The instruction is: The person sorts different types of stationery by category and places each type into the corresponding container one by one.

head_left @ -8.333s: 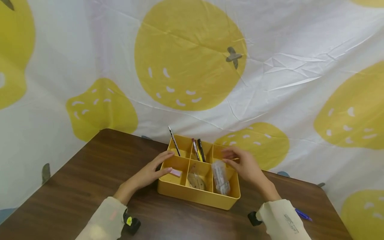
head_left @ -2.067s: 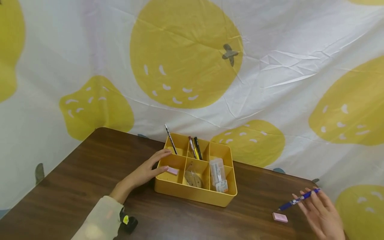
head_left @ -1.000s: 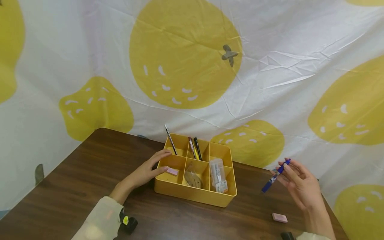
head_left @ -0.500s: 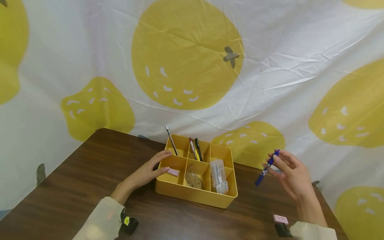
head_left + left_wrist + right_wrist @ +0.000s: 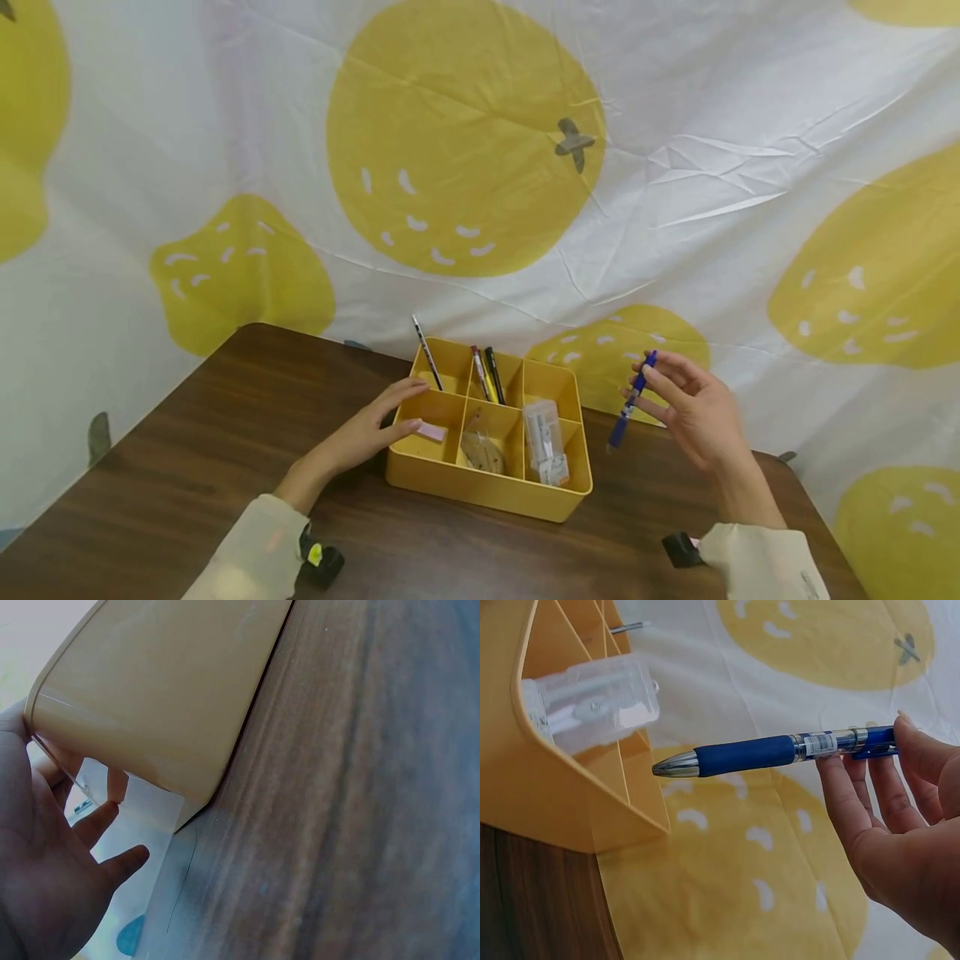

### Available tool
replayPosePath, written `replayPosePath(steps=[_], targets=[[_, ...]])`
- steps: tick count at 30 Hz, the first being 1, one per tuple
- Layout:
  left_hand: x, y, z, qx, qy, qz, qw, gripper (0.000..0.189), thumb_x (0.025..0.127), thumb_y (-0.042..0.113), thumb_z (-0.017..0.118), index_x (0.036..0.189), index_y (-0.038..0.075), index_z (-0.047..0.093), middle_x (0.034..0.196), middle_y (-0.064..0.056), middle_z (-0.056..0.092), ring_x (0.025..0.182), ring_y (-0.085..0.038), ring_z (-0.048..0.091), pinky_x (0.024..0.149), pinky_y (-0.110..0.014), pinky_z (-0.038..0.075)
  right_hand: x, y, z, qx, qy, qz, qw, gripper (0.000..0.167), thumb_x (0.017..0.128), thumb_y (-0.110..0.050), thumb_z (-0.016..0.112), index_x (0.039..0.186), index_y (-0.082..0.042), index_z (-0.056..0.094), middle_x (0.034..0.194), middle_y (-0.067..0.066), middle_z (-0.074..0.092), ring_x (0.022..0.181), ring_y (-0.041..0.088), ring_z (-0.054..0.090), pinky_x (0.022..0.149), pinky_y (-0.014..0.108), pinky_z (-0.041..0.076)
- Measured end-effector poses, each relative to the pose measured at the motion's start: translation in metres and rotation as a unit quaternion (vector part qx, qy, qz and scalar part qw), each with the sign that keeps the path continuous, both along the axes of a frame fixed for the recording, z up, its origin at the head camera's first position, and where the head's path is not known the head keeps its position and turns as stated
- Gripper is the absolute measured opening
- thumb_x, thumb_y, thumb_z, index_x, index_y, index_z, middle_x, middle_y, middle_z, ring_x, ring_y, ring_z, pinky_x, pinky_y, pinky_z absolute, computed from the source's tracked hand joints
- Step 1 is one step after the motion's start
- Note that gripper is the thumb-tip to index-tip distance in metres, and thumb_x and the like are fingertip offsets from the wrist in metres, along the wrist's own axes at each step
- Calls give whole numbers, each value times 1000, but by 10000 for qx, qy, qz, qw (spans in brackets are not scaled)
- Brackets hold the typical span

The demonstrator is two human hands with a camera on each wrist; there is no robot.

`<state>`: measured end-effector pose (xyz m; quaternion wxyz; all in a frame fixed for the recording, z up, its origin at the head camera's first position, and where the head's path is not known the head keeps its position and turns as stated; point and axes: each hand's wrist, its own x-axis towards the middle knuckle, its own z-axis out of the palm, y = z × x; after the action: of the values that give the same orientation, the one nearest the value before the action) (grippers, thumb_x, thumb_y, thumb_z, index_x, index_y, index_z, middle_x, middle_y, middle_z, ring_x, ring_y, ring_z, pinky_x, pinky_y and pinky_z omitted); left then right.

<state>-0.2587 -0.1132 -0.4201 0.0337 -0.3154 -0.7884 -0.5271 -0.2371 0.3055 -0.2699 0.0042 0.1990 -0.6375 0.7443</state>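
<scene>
My right hand [image 5: 697, 417] pinches a blue click pen [image 5: 626, 408] near its clip end, thumb against fingers. In the head view the pen slants tip-down over the table, right of the yellow organizer [image 5: 487, 497]; in the right wrist view its silver tip points toward the box. My left hand [image 5: 367, 437] rests on the organizer's left rim, thumb and forefinger reaching over it. Other fingers [image 5: 127, 864] spread loosely outside the box in the left wrist view. A pink eraser [image 5: 432, 432] lies in the front-left compartment, close to the left thumb.
The organizer has several compartments: a pencil [image 5: 427, 354] back left, several pens [image 5: 491, 375] back middle, a bagged tan item [image 5: 483, 450] front middle, a clear plastic case [image 5: 543, 433] front right. Another pink eraser [image 5: 695, 542] shows beside the right sleeve. A fruit-print curtain [image 5: 675, 208] hangs behind the table.
My right hand has left the organizer, picked up the blue pen from the table's right side and carried it left toward the box. The left hand keeps its place on the rim.
</scene>
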Motion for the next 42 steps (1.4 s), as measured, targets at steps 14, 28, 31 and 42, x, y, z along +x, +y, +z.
replayPosePath(steps=[14, 28, 31, 42], targets=[[2, 1, 2, 30, -15, -62, 10000, 54, 97, 22, 58, 146, 7, 38, 154, -7, 24, 142, -33, 15, 107, -62, 18, -20, -43, 5, 626, 251, -173, 9976, 25, 94, -5, 59, 118, 1, 59, 110, 11, 62, 100, 25, 62, 85, 45, 50], [5, -5, 0, 37, -91, 23, 9999, 54, 98, 21, 57, 147, 8, 37, 155, -7, 21, 142, -33, 14, 106, -63, 17, -35, -94, 9, 1709, 444, -870, 9804, 41, 92, -19, 66, 125, 4, 55, 108, 10, 62, 96, 21, 65, 80, 34, 53], [4, -7, 0, 27, -53, 42, 10000, 54, 98, 20, 57, 147, 10, 37, 155, -7, 21, 142, -33, 14, 107, -62, 17, -38, -106, 12, 1724, 466, -866, 9801, 41, 92, -17, 65, 125, 5, 55, 111, 16, 63, 96, 26, 65, 80, 35, 53], [4, -6, 2, 5, 29, -4, 10000, 55, 97, 21, 58, 146, 6, 37, 155, -10, 23, 141, -34, 16, 107, -62, 18, -51, -137, 11, 2119, 716, -898, 9705, 38, 91, -20, 67, 123, -2, 59, 109, 15, 62, 96, 24, 65, 84, 44, 51]])
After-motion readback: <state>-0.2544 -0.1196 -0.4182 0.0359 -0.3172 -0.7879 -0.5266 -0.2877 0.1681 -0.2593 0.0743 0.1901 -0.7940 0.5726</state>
